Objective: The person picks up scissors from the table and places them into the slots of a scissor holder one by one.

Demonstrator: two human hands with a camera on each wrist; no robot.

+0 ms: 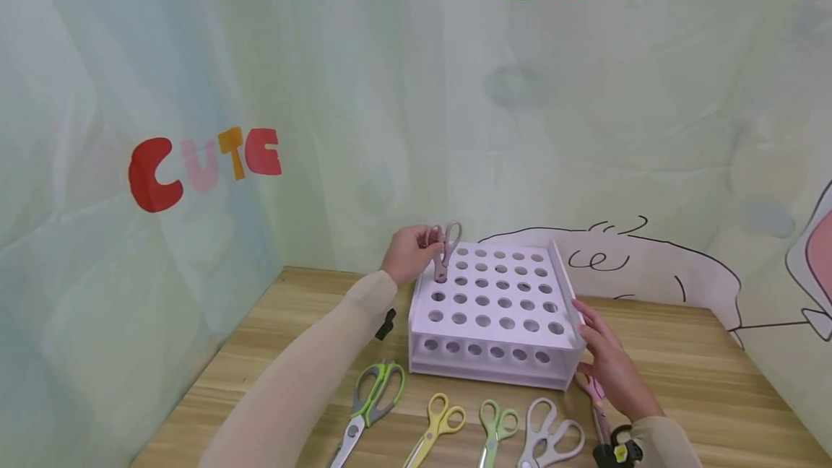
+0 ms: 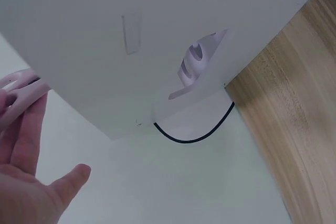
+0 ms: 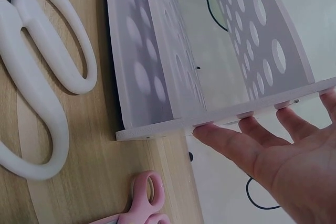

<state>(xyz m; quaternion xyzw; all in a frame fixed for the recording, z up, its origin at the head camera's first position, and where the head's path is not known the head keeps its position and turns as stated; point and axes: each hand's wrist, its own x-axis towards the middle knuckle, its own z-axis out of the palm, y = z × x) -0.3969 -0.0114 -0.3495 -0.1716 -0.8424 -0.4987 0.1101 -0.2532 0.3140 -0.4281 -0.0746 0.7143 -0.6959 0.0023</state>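
Note:
A white rack [image 1: 494, 335] with rows of round holes stands on the wooden table. My left hand [image 1: 411, 255] holds pale mauve scissors [image 1: 445, 255] by a handle loop at the rack's left side. They stand upright, handles up, with the lower end in one of the top holes. In the left wrist view the mauve handle [image 2: 23, 98] shows at the left edge, beside my left hand's fingers [image 2: 29, 140]. My right hand [image 1: 611, 360] rests its extended fingertips against the rack's right side panel [image 3: 252, 106]. The scissors' blades are hidden.
In front of the rack lie green-and-grey scissors [image 1: 373, 403], yellow scissors [image 1: 438, 428], green scissors [image 1: 495, 428] and white scissors [image 1: 546, 435]. Pink scissors [image 3: 142, 203] lie below the right hand. A printed cloth [image 1: 416, 92] hangs behind the table.

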